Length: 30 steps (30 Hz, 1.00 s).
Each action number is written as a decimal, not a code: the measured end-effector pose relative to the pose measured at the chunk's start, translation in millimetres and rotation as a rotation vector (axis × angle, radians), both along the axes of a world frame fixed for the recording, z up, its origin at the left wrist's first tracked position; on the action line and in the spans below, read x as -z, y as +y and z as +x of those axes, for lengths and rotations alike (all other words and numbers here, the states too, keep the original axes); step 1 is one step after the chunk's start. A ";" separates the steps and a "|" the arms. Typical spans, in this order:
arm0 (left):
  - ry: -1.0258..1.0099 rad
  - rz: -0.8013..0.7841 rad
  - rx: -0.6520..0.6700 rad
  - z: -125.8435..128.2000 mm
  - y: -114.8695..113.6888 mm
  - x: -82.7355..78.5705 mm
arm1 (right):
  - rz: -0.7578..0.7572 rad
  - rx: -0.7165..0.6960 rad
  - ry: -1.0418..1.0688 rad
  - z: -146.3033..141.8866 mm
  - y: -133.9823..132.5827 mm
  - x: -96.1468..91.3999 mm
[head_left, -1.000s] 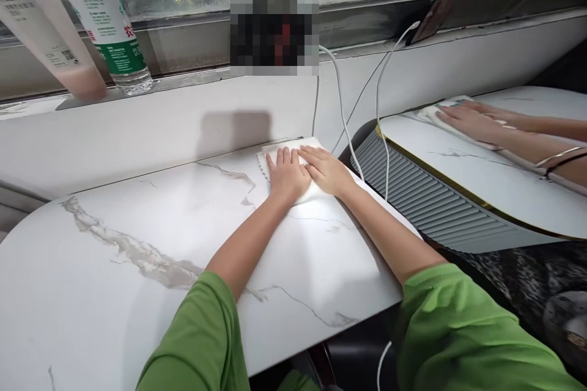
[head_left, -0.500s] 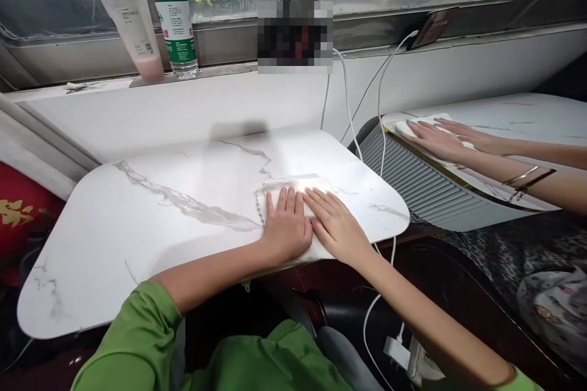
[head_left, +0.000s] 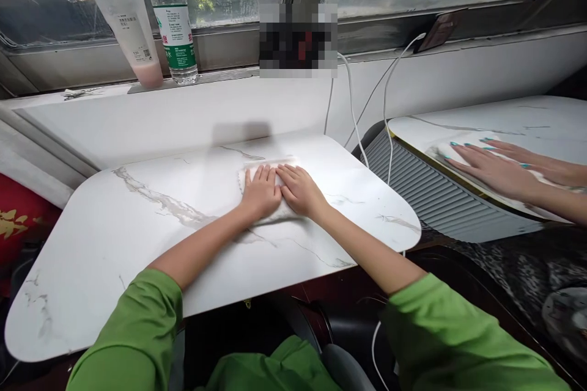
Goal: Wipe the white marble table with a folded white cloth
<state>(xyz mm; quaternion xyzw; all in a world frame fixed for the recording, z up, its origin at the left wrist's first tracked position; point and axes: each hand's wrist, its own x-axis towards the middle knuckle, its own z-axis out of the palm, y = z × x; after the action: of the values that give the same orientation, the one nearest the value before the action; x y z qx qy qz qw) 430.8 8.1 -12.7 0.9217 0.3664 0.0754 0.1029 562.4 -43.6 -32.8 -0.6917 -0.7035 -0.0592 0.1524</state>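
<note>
A folded white cloth (head_left: pixel 283 215) lies flat on the white marble-patterned table (head_left: pixel 137 244), a little right of the middle. My left hand (head_left: pixel 262 190) presses on its left part with the palm down and the fingers stretched forward. Beside it, my right hand (head_left: pixel 302 189) lies flat on the right part, its thumb touching or almost touching the left hand. Both hands cover much of the cloth; its far edge and a patterned left edge show around the fingers.
A plastic cup (head_left: pixel 131 30) with pink liquid and a water bottle (head_left: pixel 177 36) stand on the window ledge. White cables (head_left: pixel 353 110) hang at the wall. At right, another person's hands (head_left: pixel 499 165) press a white cloth (head_left: pixel 444 145) on a second table (head_left: pixel 435 125).
My hands and the cloth have moved forward and left, away from the table's near edge. The other person's hands and cloth have shifted right and nearer.
</note>
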 end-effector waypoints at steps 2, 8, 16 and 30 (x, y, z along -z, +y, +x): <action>-0.010 0.005 -0.026 7.0 30.1 0.3 | -0.009 -0.003 0.006 4.5 31.7 -1.4; -0.095 0.038 -0.084 25.4 105.2 1.0 | 0.016 -0.007 0.074 20.3 110.6 -3.0; -0.141 0.082 -0.105 33.5 131.2 5.7 | 0.063 -0.011 0.121 30.2 138.8 -0.7; -0.011 0.004 -0.061 -22.9 14.6 -0.7 | -0.105 0.019 0.006 -28.2 14.8 -5.8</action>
<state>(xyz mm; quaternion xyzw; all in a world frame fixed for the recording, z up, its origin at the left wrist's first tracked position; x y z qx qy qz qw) 407.9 22.6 -11.9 0.9099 0.3934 0.0842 0.1008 534.2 -28.9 -27.0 -0.7056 -0.6984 -0.0215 0.1175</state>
